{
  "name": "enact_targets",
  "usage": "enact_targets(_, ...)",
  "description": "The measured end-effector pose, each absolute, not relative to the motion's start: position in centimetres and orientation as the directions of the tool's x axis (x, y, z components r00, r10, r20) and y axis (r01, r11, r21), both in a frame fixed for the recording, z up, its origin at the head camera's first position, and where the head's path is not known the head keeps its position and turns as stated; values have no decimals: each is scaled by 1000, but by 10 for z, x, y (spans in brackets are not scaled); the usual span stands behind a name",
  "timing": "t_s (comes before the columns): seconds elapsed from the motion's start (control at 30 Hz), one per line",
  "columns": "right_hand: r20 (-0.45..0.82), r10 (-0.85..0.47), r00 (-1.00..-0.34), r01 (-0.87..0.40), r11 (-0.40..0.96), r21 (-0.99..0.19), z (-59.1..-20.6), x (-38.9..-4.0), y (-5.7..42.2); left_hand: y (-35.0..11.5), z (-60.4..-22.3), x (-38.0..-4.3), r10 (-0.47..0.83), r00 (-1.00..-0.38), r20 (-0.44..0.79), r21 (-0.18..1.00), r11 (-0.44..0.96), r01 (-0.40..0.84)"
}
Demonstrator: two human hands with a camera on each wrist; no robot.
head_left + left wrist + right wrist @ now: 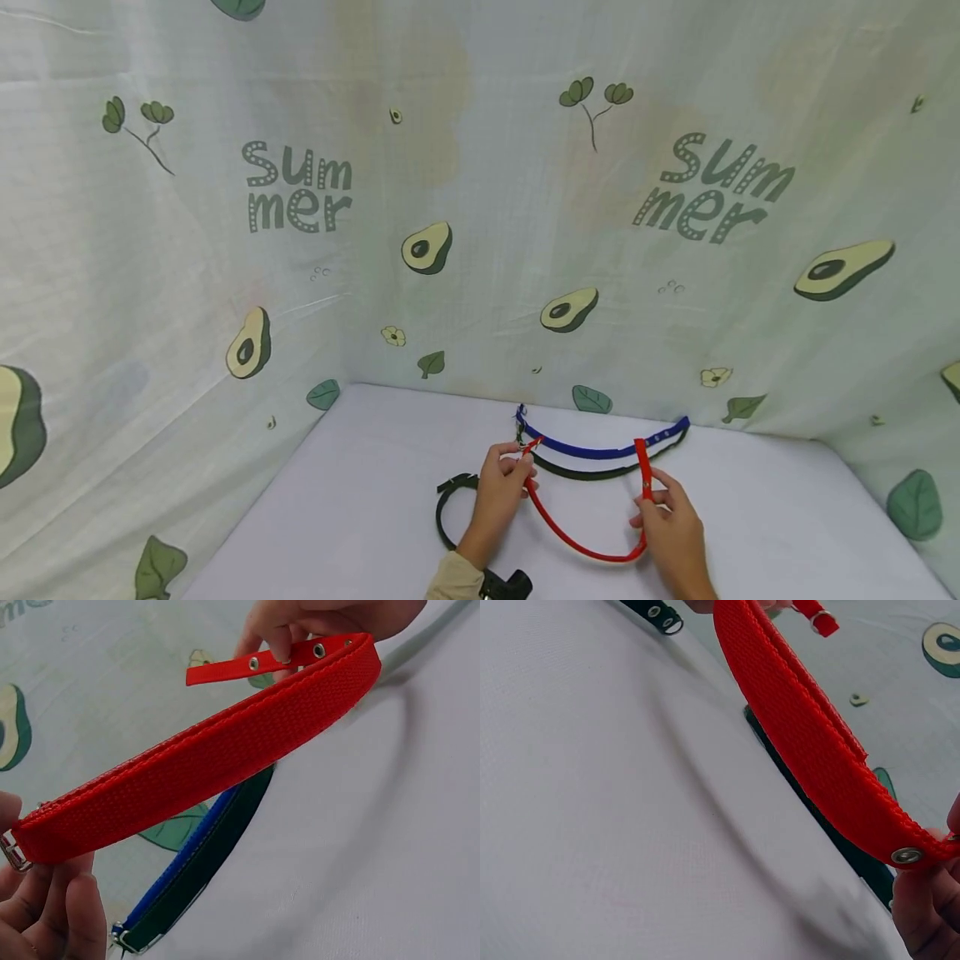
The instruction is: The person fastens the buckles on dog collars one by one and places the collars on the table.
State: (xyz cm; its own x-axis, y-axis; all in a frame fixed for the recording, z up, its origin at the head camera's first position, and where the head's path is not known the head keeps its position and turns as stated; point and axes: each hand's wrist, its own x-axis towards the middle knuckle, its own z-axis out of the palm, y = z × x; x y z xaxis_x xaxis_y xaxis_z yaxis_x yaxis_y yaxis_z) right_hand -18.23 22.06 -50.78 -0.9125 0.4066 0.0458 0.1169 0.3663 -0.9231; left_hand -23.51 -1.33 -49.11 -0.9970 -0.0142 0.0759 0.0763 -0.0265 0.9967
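A red webbing collar hangs in a curve above the table, stretched between both hands. My left hand pinches its metal buckle end. The strap end with metal eyelets is between the fingers and thumb of my right hand. Beyond the hands, a blue collar and a dark green collar lie close together, both curved. Another dark collar forms a loop left of my left hand, partly hidden behind the hand and forearm.
White cloth covers the table. Behind and at the sides hangs a pale curtain printed with avocados, leaves and lettering. A black wrist device sits at the left wrist, beside a beige sleeve.
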Motion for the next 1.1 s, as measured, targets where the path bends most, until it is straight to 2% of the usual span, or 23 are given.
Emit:
enact_targets(0.33, 79, 425, -902, 98, 379, -920, -506, -183, 216, -15, -481, -230, -41, -997, 59, 991, -121, 63)
enact_targets(0.67, 101, 412, -906, 73, 386, -920, -502, -180, 210, -18, -485, -231, 26, -998, 65, 994, -84, 63)
enact_targets(0.83, 62, 406, -912, 87, 340, -936, -500, -177, 207, -19, -482, -227, 82, -996, 27, 998, -66, 22)
enact_targets(1.1, 54, 383, -922, 54, 266, -962, -499, -177, 204, -17, -480, -227, 101, -995, 24, 996, -87, 16)
